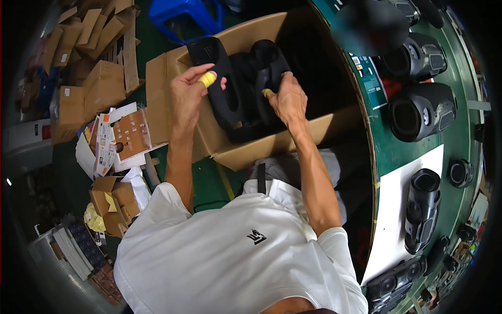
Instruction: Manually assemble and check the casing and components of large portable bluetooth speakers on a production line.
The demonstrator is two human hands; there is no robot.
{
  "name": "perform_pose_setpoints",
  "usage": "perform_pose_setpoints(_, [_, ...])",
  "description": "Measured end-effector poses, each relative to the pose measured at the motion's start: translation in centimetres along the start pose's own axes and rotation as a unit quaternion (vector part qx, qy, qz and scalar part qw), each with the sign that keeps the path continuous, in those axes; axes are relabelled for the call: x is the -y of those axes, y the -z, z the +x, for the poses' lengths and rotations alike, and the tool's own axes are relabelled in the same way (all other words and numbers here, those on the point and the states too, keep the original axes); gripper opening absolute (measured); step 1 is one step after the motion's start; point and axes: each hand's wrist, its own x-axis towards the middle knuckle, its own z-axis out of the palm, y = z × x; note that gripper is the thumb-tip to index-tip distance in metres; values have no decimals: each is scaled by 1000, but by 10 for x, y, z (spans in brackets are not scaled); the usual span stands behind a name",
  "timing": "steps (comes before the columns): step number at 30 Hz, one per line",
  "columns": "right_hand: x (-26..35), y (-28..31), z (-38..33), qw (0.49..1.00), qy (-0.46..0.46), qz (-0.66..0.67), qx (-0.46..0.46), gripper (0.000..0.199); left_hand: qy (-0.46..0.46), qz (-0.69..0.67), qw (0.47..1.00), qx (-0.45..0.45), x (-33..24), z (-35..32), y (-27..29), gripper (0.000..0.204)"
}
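Left hand (191,91) holds the near edge of a long black casing (222,102), its index finger laid along the outside and a yellow-wrapped digit pressed against the rim, while one fingertip shows beyond that edge, by an elongated opening in the part. Right hand (291,102), with a yellow wrap on its thumb, is closed on a second black casing (269,65), the thumb on the side facing the other part and the fingers over the far side. Both casings are inside a deep open cardboard box (277,149), toward its left end; they lie side by side, and whether they touch lower down is too dark to tell. The right part of the box interior is in deep shadow. Beyond the box is a blue plastic stool (166,15). Along the right runs a green tabletop (392,152) bearing several rounded black-and-grey speakers (418,112), and on it lies a white sheet (392,209) with another dark speaker (422,209) resting on top. To the left, brown cartons (104,83) are heaped near printed sheets (104,144), and a small opened carton (112,206) sits beside crumpled yellow material (94,219). The person wears a white shirt (225,246).
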Motion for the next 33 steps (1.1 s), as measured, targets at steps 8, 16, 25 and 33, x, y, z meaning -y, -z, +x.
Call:
perform_pose_setpoints(8, [63,9,-52,968,84,235,-14,37,81,-116,989,51,23,1,-26,34])
perform_pose_setpoints(16, [60,-12,-65,984,47,89,-146,32,85,-64,994,25,44,-23,-48,37])
perform_pose_setpoints(25, [48,9,-68,989,12,84,-124,34,95,-63,993,24,45,-17,-86,28])
perform_pose_setpoints(33, [42,19,-46,990,-40,22,-135,35,75,-77,994,1,49,-16,-62,26])
